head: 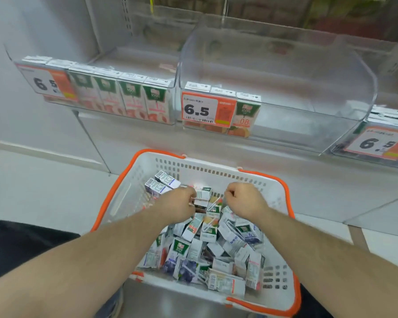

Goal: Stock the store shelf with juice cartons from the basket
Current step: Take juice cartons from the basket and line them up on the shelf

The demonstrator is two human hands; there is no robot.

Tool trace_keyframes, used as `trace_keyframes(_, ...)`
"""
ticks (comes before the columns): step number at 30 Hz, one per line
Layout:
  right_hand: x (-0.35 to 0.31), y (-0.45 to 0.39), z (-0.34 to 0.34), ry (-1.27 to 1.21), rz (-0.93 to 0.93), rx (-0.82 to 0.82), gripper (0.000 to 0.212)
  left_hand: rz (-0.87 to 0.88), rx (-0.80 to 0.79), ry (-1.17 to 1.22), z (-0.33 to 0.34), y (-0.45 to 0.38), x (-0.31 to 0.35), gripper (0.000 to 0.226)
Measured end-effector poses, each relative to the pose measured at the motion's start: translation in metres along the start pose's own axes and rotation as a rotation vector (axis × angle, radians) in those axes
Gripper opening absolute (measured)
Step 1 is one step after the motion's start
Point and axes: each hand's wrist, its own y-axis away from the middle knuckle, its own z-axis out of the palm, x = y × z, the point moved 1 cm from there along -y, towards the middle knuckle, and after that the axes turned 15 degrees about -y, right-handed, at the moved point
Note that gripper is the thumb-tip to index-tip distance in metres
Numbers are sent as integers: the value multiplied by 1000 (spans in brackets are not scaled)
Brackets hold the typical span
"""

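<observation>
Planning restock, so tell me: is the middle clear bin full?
No, mostly empty: the middle bin holds one short row of cartons at its left front.

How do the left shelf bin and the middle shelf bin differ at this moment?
The left shelf bin shows a front row filled across with cartons; the middle shelf bin holds about three cartons at its left end, the rest bare. The left bin's cartons show pink-red fruit; the middle bin's visible carton shows orange. Both carry orange 6.5 price tags.
</observation>
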Motion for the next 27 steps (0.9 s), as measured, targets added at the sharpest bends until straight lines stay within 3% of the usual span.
trace_keyframes(7, 47, 8, 54, 177, 140, -292, 20, -35, -207, -19, 62, -20, -18, 34)
trace_keyframes(10, 53, 11, 73, 475, 63, -394, 55, -60, -276, -20, 84, -26, -13, 34)
trace_keyframes(14, 48, 14, 101, 665, 14, -428, 69, -63, -173, -151, 95, -31, -1, 38)
trace_keyframes(18, 48, 13, 107, 594, 70, -380, 64, 206, -51, -303, 108, -35, 27, 63)
trace_keyframes(21, 57, 13, 100, 486, 51, -337, 62, 180, -117, -421, 116, -48, 41, 79)
trace_keyframes(27, 70, 15, 76, 169, 109, -295, 67, 328, -94, -548, 108, -53, 35, 68)
